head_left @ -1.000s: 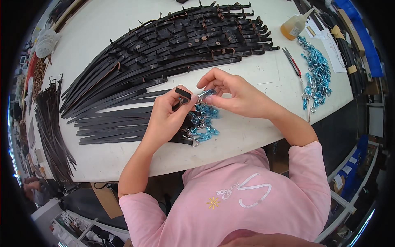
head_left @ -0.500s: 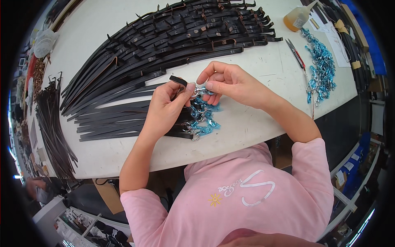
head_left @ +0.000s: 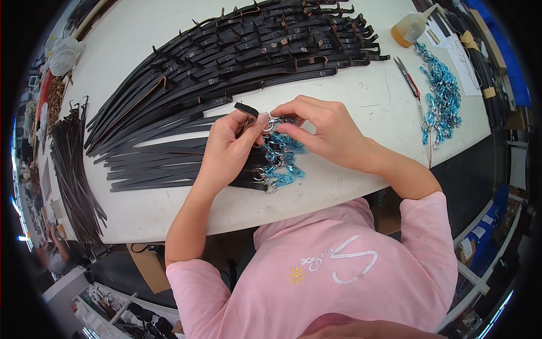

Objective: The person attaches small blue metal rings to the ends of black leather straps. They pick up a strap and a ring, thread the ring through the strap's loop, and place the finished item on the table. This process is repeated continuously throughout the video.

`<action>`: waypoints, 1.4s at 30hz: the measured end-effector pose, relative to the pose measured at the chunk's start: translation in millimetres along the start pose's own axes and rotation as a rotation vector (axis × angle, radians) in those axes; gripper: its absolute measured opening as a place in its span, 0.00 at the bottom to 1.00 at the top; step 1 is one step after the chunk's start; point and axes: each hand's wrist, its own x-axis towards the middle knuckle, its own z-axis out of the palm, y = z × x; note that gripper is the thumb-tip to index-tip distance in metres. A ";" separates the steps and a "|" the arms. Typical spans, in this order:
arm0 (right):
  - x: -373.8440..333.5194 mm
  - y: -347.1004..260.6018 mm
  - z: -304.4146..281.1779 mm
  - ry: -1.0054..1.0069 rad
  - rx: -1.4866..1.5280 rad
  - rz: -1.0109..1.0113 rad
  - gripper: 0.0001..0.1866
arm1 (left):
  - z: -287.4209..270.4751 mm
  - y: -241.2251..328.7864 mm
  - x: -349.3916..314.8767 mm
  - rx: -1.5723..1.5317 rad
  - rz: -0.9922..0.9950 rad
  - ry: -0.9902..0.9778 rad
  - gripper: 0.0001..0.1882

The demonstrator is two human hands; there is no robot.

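Observation:
My left hand (head_left: pixel 228 144) pinches a black leather strap (head_left: pixel 247 109), whose end curls up above the thumb. Fingers and thumb of my right hand (head_left: pixel 324 130) close on a silver metal snap hook (head_left: pixel 281 120), with a ring at its left end beside my left thumb. Whether the strap passes through that ring I cannot tell. Just below my hands lie several straps (head_left: pixel 152 164) fitted with hooks in blue film (head_left: pixel 282 169), their long ends fanned out to the left.
A large bundle of black straps (head_left: pixel 226 62) covers the far side of the table (head_left: pixel 361 169). To the right are red-handled scissors (head_left: pixel 409 79), a heap of blue-wrapped hooks (head_left: pixel 443 90) and a bottle of amber liquid (head_left: pixel 407 31). More thin straps (head_left: pixel 76 169) hang over the left edge.
My right hand has turned, its fingers now curling over the hook from above. The left hand keeps its pinch on the strap, almost unmoved.

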 end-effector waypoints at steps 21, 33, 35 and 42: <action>9.0 7.5 -26.2 -0.233 0.617 0.469 0.09 | -4.0 12.7 -0.3 0.519 0.453 -0.015 0.14; 13.1 15.6 -24.3 -0.302 0.911 0.708 0.10 | -1.0 13.0 0.2 0.718 0.737 0.000 0.16; 13.8 14.4 -26.7 -0.333 0.983 0.755 0.10 | -0.4 11.8 -0.5 0.754 0.730 0.018 0.16; 12.9 10.7 -21.2 -0.330 1.004 0.653 0.11 | -2.0 16.1 -2.5 0.892 0.798 0.100 0.17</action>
